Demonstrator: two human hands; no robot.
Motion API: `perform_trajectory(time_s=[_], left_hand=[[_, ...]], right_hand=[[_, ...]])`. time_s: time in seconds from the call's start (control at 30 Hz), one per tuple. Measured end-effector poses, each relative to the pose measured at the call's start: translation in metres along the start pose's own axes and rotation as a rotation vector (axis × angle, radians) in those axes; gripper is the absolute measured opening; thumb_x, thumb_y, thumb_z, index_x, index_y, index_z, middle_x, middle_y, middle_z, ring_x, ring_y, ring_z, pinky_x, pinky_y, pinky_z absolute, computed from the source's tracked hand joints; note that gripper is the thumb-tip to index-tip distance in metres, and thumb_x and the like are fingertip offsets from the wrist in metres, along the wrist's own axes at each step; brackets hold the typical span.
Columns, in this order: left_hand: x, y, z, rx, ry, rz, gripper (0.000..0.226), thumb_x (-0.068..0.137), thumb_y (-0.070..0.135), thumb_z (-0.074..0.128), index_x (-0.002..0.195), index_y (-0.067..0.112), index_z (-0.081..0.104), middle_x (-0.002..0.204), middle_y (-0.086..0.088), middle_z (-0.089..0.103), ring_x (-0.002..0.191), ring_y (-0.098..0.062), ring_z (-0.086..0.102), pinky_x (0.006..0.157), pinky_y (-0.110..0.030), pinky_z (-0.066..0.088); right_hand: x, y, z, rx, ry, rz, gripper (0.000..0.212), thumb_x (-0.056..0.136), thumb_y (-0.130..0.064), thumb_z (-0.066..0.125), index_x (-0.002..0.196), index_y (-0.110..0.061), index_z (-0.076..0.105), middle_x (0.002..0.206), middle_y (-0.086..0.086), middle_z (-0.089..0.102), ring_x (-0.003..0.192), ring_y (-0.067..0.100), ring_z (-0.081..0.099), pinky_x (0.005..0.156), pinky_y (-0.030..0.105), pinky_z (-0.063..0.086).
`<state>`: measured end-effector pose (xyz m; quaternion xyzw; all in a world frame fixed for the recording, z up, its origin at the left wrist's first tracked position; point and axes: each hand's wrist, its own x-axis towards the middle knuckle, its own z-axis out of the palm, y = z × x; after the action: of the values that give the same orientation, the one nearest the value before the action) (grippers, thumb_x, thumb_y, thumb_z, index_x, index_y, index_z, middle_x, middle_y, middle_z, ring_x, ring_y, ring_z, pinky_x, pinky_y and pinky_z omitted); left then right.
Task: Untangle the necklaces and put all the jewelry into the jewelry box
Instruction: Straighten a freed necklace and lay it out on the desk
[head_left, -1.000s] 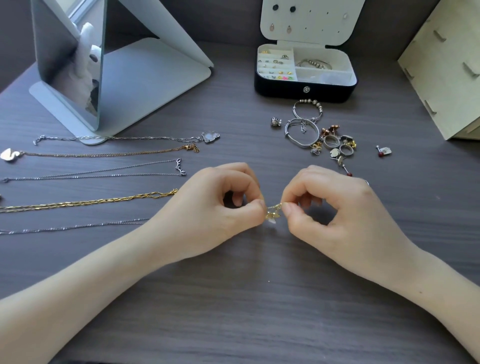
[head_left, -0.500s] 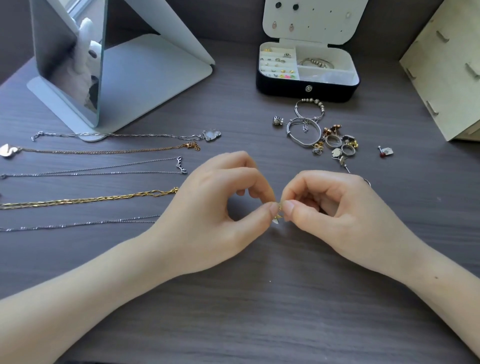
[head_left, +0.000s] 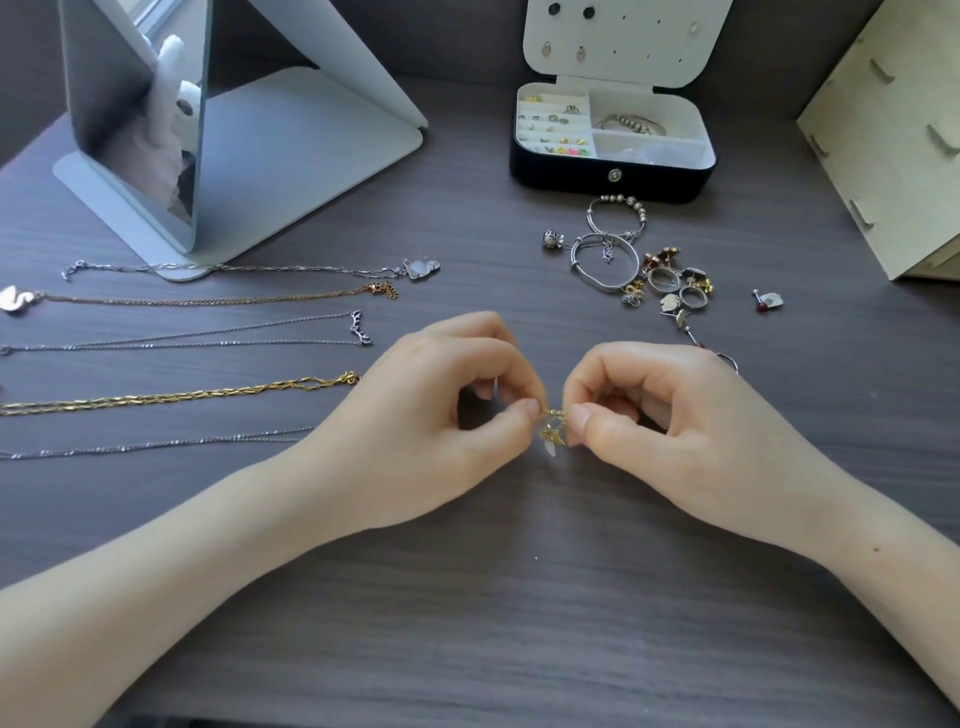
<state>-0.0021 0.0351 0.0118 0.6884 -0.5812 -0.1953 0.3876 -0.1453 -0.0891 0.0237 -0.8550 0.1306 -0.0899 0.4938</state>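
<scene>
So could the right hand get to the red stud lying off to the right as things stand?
Probably not yet: the right hand and left hand both pinch the small gold charm. The path to the red stud looks clear.

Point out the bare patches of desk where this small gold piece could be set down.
Bare: the wide strip of desk nearest the person, and between the mirror stand and jewelry box. Crowded: necklaces at left, ring pile below the box.
</scene>
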Motion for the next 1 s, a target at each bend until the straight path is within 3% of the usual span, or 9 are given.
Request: perform_trajectory(time_s=[0.2, 0.4, 0.57, 0.7, 0.83, 1.0], left_hand=[[-0.0003, 0.0029, -0.0007, -0.055, -0.030, 0.021, 0.019, 0.077, 0.036, 0.055, 0.079, 0.024, 0.069, 0.081, 0.007, 0.053, 0.077, -0.013, 0.050, 0.066, -0.019, 0.038], [0.0003, 0.0026, 0.0012, -0.106, -0.057, 0.006, 0.013, 0.075, 0.037, 0.055, 0.071, 0.028, 0.064, 0.077, 0.007, 0.053, 0.073, -0.009, 0.048, 0.064, -0.016, 0.036], [0.0005, 0.0016, -0.0009, -0.210, -0.104, -0.070, 0.015, 0.074, 0.040, 0.055, 0.067, 0.029, 0.063, 0.077, 0.002, 0.055, 0.069, -0.009, 0.048, 0.065, -0.016, 0.035], [0.0010, 0.0016, -0.0020, -0.285, -0.130, -0.119, 0.015, 0.073, 0.041, 0.060, 0.069, 0.027, 0.064, 0.075, 0.007, 0.055, 0.066, -0.007, 0.045, 0.064, -0.016, 0.035], [0.0015, 0.0031, -0.0026, -0.325, -0.115, -0.153, 0.009, 0.077, 0.030, 0.064, 0.069, 0.027, 0.067, 0.069, 0.013, 0.054, 0.062, -0.005, 0.043, 0.060, -0.015, 0.034], [0.0012, 0.0025, -0.0021, -0.295, -0.116, -0.148, 0.012, 0.077, 0.037, 0.064, 0.071, 0.027, 0.068, 0.071, 0.010, 0.055, 0.063, -0.005, 0.045, 0.061, -0.019, 0.036]], right_hand=[[0.0007, -0.0006, -0.0006, 0.030, -0.025, -0.004, 0.012, 0.081, -0.016, 0.055, 0.070, -0.017, 0.061, 0.065, -0.004, 0.061, 0.056, 0.000, 0.050, 0.057, 0.009, 0.037], [0.0008, -0.0002, -0.0010, -0.036, -0.038, -0.036, 0.012, 0.080, -0.017, 0.056, 0.069, -0.020, 0.060, 0.061, -0.014, 0.055, 0.056, 0.000, 0.047, 0.056, 0.008, 0.036], [0.0014, 0.0017, -0.0051, -0.329, 0.069, -0.146, 0.010, 0.079, -0.029, 0.050, 0.072, -0.025, 0.055, 0.064, -0.013, 0.051, 0.066, 0.002, 0.048, 0.062, 0.009, 0.035], [0.0008, 0.0000, -0.0089, -0.296, 0.094, -0.165, 0.008, 0.082, -0.016, 0.057, 0.080, -0.020, 0.063, 0.068, -0.019, 0.053, 0.070, -0.002, 0.049, 0.067, 0.007, 0.035], [-0.0009, -0.0006, -0.0067, -0.292, 0.073, -0.168, 0.014, 0.082, -0.028, 0.056, 0.081, -0.022, 0.069, 0.066, -0.015, 0.055, 0.068, 0.000, 0.052, 0.064, 0.008, 0.035], [-0.0005, 0.0013, -0.0026, -0.321, 0.095, -0.192, 0.018, 0.080, -0.032, 0.055, 0.074, -0.023, 0.069, 0.062, -0.020, 0.054, 0.062, 0.005, 0.052, 0.059, 0.010, 0.035]])
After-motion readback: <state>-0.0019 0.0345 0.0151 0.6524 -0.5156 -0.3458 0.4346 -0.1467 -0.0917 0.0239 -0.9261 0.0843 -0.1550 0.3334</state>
